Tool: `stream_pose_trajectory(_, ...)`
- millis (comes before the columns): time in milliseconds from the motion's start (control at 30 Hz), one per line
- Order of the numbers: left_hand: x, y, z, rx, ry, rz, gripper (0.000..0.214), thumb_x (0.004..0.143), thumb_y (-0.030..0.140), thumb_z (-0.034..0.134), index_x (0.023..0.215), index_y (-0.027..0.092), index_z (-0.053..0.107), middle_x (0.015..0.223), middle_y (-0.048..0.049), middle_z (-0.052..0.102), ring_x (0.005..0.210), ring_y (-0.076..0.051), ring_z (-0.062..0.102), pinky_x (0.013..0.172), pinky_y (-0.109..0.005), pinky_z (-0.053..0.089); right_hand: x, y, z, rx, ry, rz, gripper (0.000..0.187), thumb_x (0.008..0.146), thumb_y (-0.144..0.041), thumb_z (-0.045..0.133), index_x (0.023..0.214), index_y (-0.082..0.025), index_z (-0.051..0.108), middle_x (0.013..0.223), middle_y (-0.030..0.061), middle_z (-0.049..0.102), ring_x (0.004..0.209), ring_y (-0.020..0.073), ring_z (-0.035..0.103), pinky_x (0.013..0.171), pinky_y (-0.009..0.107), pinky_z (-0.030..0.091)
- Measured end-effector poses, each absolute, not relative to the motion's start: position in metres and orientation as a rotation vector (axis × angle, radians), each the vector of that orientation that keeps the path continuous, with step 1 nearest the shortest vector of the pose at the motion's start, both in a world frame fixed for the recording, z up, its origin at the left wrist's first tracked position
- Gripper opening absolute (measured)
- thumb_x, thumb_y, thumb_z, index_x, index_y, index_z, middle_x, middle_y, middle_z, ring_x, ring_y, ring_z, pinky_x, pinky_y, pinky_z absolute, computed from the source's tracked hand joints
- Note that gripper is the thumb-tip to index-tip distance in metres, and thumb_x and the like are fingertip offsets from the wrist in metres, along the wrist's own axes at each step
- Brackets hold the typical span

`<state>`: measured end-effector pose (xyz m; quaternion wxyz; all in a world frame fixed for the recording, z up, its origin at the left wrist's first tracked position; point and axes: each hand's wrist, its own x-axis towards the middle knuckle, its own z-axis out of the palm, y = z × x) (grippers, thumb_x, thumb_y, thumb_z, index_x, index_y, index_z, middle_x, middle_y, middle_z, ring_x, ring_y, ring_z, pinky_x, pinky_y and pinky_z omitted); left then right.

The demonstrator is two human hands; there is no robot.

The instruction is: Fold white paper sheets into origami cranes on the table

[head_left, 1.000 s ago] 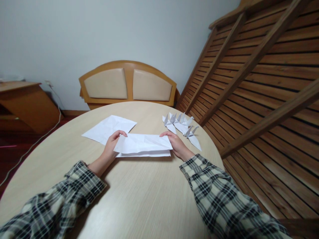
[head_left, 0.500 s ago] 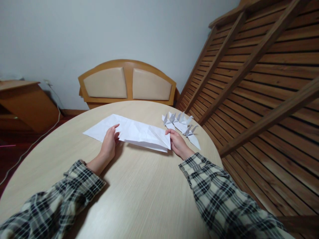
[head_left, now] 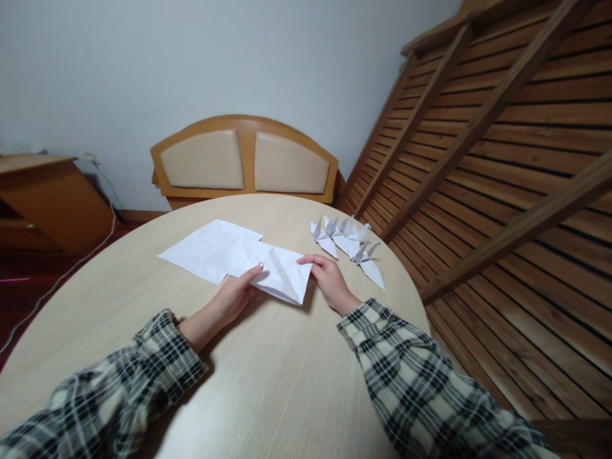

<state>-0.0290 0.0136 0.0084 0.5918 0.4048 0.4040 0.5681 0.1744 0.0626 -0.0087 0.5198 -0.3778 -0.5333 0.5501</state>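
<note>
A creased, folded sheet of white paper [head_left: 282, 271] is held between my two hands over the table. My left hand [head_left: 234, 294] grips its lower left edge, thumb on top and fingers underneath. My right hand [head_left: 329, 280] pinches its upper right corner. Another flat piece of white paper [head_left: 205, 250] lies on the table to the left, partly covered by the folded sheet. Beyond my right hand stand several folded white paper cranes [head_left: 342, 233], grouped near the table's right edge, with one crane [head_left: 368, 262] nearer to me.
The round light wood table [head_left: 268, 382] fills the foreground. Behind it is a headboard with cream panels [head_left: 201, 159]. A slatted wooden frame [head_left: 502, 191] leans close along the right. At the left stand a wooden cabinet [head_left: 48, 204] and a white cable [head_left: 71, 274].
The folded sheet has shifted toward me and turned, uncovering more of the flat paper. My left hand has moved right along its lower edge; my right hand has come slightly left.
</note>
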Motion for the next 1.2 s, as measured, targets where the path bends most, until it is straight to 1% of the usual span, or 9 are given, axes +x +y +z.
stream_pose_trajectory(67, -0.029, 0.015, 0.008, 0.903, 0.991, 1.357, 0.033, 0.070, 0.026, 0.074, 0.100, 0.014, 0.065, 0.101, -0.0134, 0.071, 0.098, -0.028, 0.065, 0.086, -0.039, 0.054, 0.173, 0.057, -0.007, -0.861, -1.405, 1.307, 0.019, 0.073, -0.022, 0.059, 0.083, -0.024, 0.076, 0.103, 0.0038, 0.072, 0.102, 0.0202, 0.061, 0.097, 0.040, 0.045)
stream_pose_trajectory(133, -0.032, 0.017, 0.007, 0.860, 1.033, 1.385, 0.034, 0.067, 0.020, 0.074, 0.100, 0.015, 0.065, 0.096, -0.0119, 0.071, 0.095, -0.027, 0.065, 0.085, -0.039, 0.054, 0.173, 0.053, -0.004, -0.795, -1.446, 1.405, 0.019, 0.073, -0.023, 0.059, 0.081, -0.024, 0.076, 0.108, 0.0043, 0.071, 0.106, 0.0209, 0.061, 0.099, 0.040, 0.044)
stream_pose_trajectory(233, -0.035, 0.018, 0.004, 0.822, 1.053, 1.388, 0.032, 0.064, 0.016, 0.076, 0.094, 0.014, 0.066, 0.090, -0.0108, 0.071, 0.089, -0.027, 0.066, 0.082, -0.039, 0.055, 0.174, 0.049, 0.000, -0.748, -1.400, 1.497, 0.016, 0.073, -0.025, 0.057, 0.074, -0.022, 0.072, 0.104, 0.0053, 0.071, 0.102, 0.0198, 0.062, 0.090, 0.035, 0.047)
stream_pose_trajectory(333, -0.035, 0.016, 0.003, 0.883, 1.021, 1.310, 0.029, 0.065, 0.018, 0.077, 0.092, 0.013, 0.067, 0.089, -0.0117, 0.072, 0.087, -0.027, 0.068, 0.079, -0.039, 0.056, 0.175, 0.049, 0.003, -0.796, -1.267, 1.562, 0.010, 0.077, -0.031, 0.061, 0.078, -0.022, 0.064, 0.093, 0.0039, 0.071, 0.088, 0.0170, 0.063, 0.075, 0.030, 0.048)
stream_pose_trajectory(433, -0.031, 0.011, 0.003, 0.975, 0.987, 1.237, 0.029, 0.067, 0.021, 0.076, 0.094, 0.014, 0.068, 0.093, -0.0124, 0.072, 0.088, -0.028, 0.069, 0.079, -0.040, 0.056, 0.174, 0.051, 0.001, -0.897, -1.214, 1.627, 0.024, 0.079, -0.043, 0.067, 0.089, -0.025, 0.057, 0.083, 0.0003, 0.068, 0.071, 0.0139, 0.061, 0.063, 0.026, 0.044)
stream_pose_trajectory(500, -0.030, 0.009, 0.004, 1.007, 0.973, 1.224, 0.030, 0.067, 0.021, 0.077, 0.096, 0.016, 0.068, 0.098, -0.0115, 0.073, 0.089, -0.027, 0.069, 0.082, -0.041, 0.056, 0.173, 0.052, 0.000, -0.916, -1.311, 1.604, 0.032, 0.078, -0.051, 0.070, 0.090, -0.024, 0.058, 0.077, -0.0008, 0.064, 0.065, 0.0126, 0.056, 0.059, 0.025, 0.041)
stream_pose_trajectory(667, -0.031, 0.010, 0.000, 1.093, 0.970, 1.157, 0.038, 0.069, 0.025, 0.079, 0.105, 0.018, 0.070, 0.106, -0.0112, 0.073, 0.091, -0.027, 0.069, 0.087, -0.040, 0.055, 0.172, 0.050, -0.002, -0.829, -1.588, 1.470, 0.043, 0.080, -0.061, 0.065, 0.078, -0.018, 0.065, 0.076, 0.0014, 0.062, 0.069, 0.0135, 0.053, 0.064, 0.027, 0.040)
stream_pose_trajectory(900, -0.034, 0.010, -0.001, 1.175, 1.022, 1.095, 0.044, 0.071, 0.027, 0.080, 0.112, 0.018, 0.067, 0.110, -0.0111, 0.073, 0.097, -0.027, 0.068, 0.085, -0.037, 0.054, 0.174, 0.055, -0.004, -0.895, -1.686, 1.298, 0.039, 0.079, -0.055, 0.067, 0.071, -0.018, 0.063, 0.069, -0.0006, 0.057, 0.066, 0.0130, 0.049, 0.062, 0.027, 0.038)
stream_pose_trajectory(1200, -0.037, 0.017, -0.009, 1.150, 0.948, 1.079, 0.028, 0.078, 0.033, 0.074, 0.098, 0.013, 0.070, 0.096, -0.0103, 0.073, 0.081, -0.020, 0.066, 0.074, -0.032, 0.050, 0.175, 0.059, -0.007, -0.946, -1.577, 1.162, 0.034, 0.080, -0.051, 0.065, 0.073, -0.018, 0.057, 0.068, -0.0013, 0.057, 0.062, 0.0124, 0.052, 0.058, 0.026, 0.038)
